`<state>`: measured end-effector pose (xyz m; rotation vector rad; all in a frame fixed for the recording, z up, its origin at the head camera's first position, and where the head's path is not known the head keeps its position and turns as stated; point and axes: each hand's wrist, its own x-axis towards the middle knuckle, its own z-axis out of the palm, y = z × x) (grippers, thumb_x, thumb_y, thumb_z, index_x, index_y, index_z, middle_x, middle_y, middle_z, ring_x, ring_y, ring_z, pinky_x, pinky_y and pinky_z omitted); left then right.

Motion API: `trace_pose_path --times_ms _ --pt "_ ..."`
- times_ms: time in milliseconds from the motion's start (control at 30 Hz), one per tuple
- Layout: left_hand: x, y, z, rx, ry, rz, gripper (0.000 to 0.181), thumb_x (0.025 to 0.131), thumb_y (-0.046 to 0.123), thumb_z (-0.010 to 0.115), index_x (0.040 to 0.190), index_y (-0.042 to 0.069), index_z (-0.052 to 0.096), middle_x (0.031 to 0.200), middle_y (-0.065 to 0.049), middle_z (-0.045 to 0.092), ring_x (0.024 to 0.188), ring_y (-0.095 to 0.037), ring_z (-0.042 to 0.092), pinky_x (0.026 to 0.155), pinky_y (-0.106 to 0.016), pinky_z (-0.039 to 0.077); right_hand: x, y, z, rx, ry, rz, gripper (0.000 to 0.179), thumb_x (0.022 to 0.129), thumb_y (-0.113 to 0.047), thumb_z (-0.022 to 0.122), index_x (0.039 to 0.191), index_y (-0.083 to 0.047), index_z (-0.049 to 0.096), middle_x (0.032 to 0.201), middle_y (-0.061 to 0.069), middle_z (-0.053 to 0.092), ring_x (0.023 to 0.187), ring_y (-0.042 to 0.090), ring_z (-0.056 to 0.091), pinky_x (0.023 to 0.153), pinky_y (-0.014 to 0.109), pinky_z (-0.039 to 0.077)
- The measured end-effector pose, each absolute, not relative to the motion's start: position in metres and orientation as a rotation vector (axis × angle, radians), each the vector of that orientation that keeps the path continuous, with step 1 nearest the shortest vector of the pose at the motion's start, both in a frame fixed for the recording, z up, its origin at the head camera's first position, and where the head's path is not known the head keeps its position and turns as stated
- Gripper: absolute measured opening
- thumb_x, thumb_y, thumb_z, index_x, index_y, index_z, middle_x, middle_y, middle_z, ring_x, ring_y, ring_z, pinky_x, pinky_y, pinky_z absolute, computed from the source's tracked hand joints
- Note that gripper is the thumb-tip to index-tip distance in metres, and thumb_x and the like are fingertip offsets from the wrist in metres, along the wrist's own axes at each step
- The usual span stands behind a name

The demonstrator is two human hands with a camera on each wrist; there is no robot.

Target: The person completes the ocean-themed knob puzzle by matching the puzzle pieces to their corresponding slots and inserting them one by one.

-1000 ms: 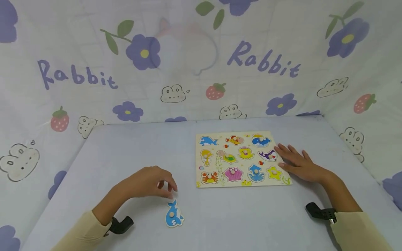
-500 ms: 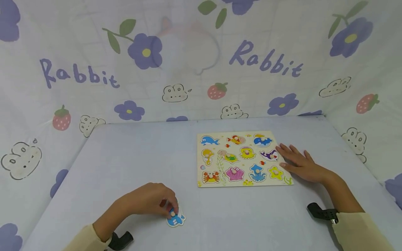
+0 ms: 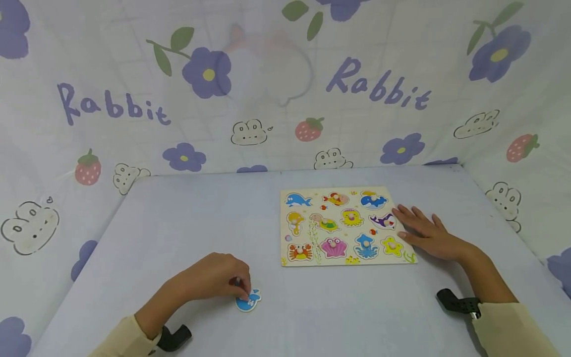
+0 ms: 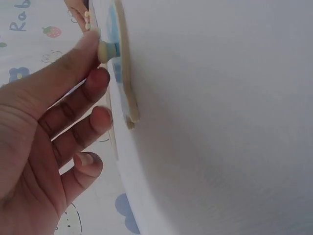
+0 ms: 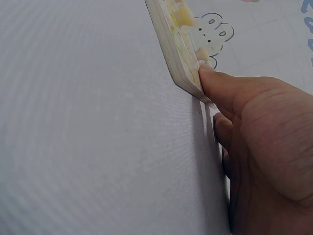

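Observation:
My left hand (image 3: 214,277) pinches the round wooden knob (image 4: 105,52) of a blue whale puzzle piece (image 3: 248,303) between thumb and fingertips. In the left wrist view, the piece (image 4: 125,63) is seen edge-on, close over the white table; its tail end is hidden by the fingers in the head view. Farther right lies a wooden sea-animal peg puzzle board (image 3: 308,238). Knobbed pieces sit in it, while the blue whale shape (image 3: 298,200) at its upper left shows no knob. My right hand (image 3: 430,235) lies spread at the board's right edge, thumb touching its corner (image 5: 188,81).
The white-covered table (image 3: 196,213) stretches around the board and both hands. A printed cloth (image 3: 267,89) with flowers, strawberries and rabbits hangs along the back and sides. Each wrist carries a black camera mount (image 3: 457,301).
My left hand has come down onto the whale piece, taken its knob and shifted it slightly away from the table's front. The right hand and board stay put.

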<state>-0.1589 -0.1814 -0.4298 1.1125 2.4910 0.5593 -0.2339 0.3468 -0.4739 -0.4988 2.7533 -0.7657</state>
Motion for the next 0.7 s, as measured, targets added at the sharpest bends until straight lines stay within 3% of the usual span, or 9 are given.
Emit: trace_pose_path --times_ms 333,700 --pt "-0.168 -0.187 -0.434 1.078 2.408 0.586 0.018 0.084 0.02 0.084 0.093 0.033 0.077 0.085 0.024 0.064 0.075 0.0 0.055 0.074 -0.024 0.048 -0.234 0.348 -0.473 -0.486 2.745 -0.77 0.073 0.103 -0.045 0.052 0.162 -0.017 0.021 0.168 0.021 0.008 0.151 0.049 -0.008 0.11 0.07 -0.017" --pt "-0.171 -0.188 -0.431 1.03 2.783 0.497 0.007 0.085 0.028 0.084 0.089 0.025 0.078 0.079 0.024 0.062 0.067 0.001 0.05 0.06 -0.022 0.044 -0.233 0.347 -0.472 -0.5 2.744 -0.788 0.073 0.103 -0.045 0.052 0.162 -0.016 0.021 0.167 0.021 0.008 0.151 0.049 -0.007 0.11 0.07 -0.017"
